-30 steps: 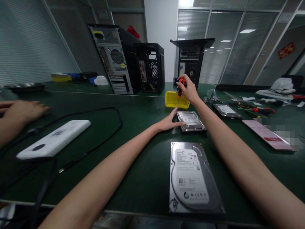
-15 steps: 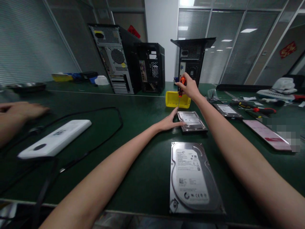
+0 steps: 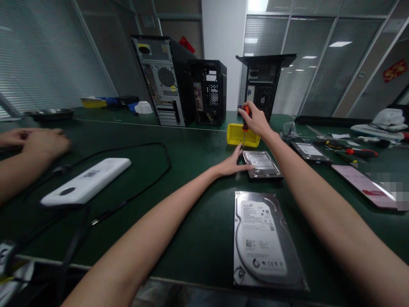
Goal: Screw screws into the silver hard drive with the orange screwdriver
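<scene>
My right hand (image 3: pixel 254 119) is wrapped round the orange-and-black handle of a screwdriver (image 3: pixel 244 128). Its shaft points down, with the tip at the far left corner of a small hard drive (image 3: pixel 262 163). Gripping that drive's left side is my left hand (image 3: pixel 232 164), the thumb on its near left edge and the fingers by the far corner close to the screwdriver tip. A larger hard drive (image 3: pixel 260 238) lies label up nearer to me, touched by neither hand. Just behind the small drive sits a yellow tray (image 3: pixel 234 134).
Computer cases (image 3: pixel 164 81) stand at the back. To the right lie another hard drive (image 3: pixel 309 151), a pink phone (image 3: pixel 364 185) and red-handled tools (image 3: pixel 361 152). At left are a white power bank (image 3: pixel 86 181), a black cable (image 3: pixel 166 155) and another person's hands (image 3: pixel 47 143).
The whole view has shifted slightly, so things sit further right. My hands keep their hold on the screwdriver and small drive. The other person's hands at left now both show, close together.
</scene>
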`<state>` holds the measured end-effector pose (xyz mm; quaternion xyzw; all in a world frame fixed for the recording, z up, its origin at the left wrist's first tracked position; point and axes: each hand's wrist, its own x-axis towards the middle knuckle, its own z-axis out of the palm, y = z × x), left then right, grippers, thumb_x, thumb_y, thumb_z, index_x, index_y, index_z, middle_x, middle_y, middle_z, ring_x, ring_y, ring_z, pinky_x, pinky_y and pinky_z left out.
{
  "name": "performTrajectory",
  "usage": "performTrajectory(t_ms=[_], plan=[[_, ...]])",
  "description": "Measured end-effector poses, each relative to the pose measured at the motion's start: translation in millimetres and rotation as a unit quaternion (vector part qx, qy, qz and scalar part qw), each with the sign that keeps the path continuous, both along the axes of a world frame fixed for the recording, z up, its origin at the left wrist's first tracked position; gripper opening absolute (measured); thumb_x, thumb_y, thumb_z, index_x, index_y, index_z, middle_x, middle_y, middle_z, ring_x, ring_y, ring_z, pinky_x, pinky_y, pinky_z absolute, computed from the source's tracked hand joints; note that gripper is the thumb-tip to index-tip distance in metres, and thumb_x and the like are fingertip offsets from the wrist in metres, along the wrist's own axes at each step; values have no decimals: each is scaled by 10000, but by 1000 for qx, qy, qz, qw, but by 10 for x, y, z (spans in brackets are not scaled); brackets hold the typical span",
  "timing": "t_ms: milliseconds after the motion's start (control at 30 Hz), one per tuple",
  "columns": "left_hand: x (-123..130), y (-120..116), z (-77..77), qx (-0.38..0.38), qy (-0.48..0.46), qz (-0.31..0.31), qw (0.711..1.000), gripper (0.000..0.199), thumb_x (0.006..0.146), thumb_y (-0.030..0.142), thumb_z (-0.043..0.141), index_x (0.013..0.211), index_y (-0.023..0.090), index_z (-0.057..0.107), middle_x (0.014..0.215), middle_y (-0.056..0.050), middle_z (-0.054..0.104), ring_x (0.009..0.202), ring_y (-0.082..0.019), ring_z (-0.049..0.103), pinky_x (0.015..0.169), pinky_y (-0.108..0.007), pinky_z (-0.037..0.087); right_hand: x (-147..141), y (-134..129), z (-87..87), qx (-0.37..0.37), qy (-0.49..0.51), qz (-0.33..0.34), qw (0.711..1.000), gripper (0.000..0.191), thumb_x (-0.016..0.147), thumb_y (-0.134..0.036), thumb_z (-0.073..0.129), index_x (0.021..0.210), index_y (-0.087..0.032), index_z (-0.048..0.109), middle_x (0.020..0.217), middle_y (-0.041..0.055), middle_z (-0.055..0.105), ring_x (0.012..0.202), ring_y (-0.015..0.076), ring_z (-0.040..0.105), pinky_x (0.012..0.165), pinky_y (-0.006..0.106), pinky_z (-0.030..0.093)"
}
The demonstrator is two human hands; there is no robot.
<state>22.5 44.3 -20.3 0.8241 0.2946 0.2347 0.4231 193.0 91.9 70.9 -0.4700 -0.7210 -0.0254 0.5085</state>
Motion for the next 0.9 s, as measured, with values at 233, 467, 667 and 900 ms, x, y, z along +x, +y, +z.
performTrajectory(t_ms=[233,467,667,900], plan=[[-6,-8,16,1,12,4,1000,1307,654,614,739,1526,147,-116,1588,-234,93,1477,-310,131,1198,-463,97,38,48,44,-25,39,43,998,398,941,-549,367,1063,-237,581,848,49,650,882,237,652,889,457,505],[-2,-6,20,9,13,-2,1000,1292,664,615,731,1526,140,-105,1590,-237,83,1477,-296,142,1201,-440,115,122,46,43,-96,109,70,987,321,908,-460,458,1083,-208,554,908,72,657,737,217,690,666,413,585],[-13,6,22,13,21,-3,1000,1272,679,613,721,1527,135,-98,1587,-241,94,1478,-297,132,1204,-436,104,166,-11,36,-102,135,84,982,375,862,-512,530,1091,-215,547,842,60,660,717,232,688,634,444,593],[-9,12,9,11,9,-6,1000,1259,680,600,727,1531,154,-85,1593,-228,69,1478,-308,124,1203,-447,108,187,19,28,-83,104,91,987,452,834,-607,536,1072,-223,554,791,54,650,729,223,678,643,444,598]])
